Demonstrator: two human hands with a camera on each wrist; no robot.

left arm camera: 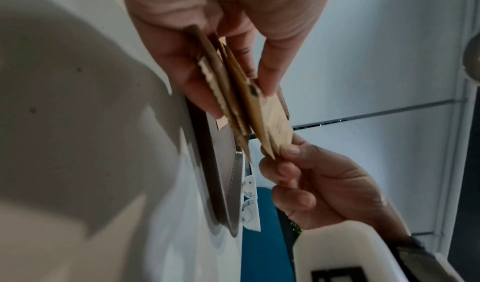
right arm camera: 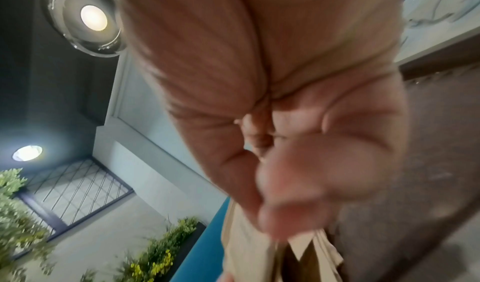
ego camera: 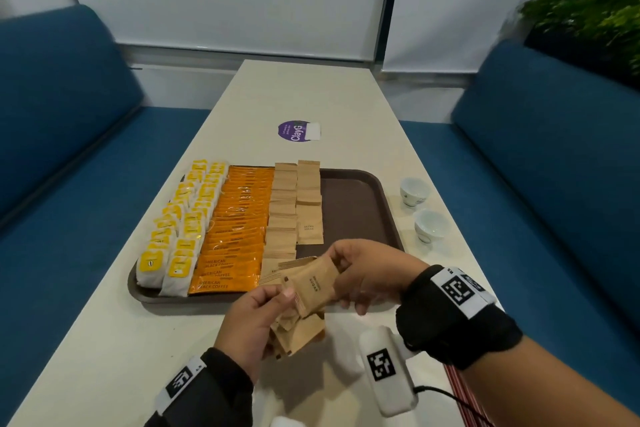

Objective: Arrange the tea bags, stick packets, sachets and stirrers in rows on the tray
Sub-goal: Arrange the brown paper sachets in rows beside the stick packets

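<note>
Head view, lower centre of the frame: your left hand (ego camera: 249, 326) grips a fanned bunch of brown sachets (ego camera: 299, 331), fingers curled round them. Your right hand (ego camera: 369, 274) pinches one sachet (ego camera: 315, 284) at the top of that bunch between thumb and fingertips, just above the near rim of the brown tray (ego camera: 356, 204). On the tray, mid-frame, lie rows running left to right: yellow tea bags (ego camera: 180, 229), orange stick packets (ego camera: 235, 229), more brown sachets (ego camera: 294, 204). Two white cups (ego camera: 420, 208) stand on the table to the tray's right.

Right wrist view blurred, palm hiding most sachets (right arm camera: 262, 251); striped stirrers (ego camera: 462, 395) cut off by edge
</note>
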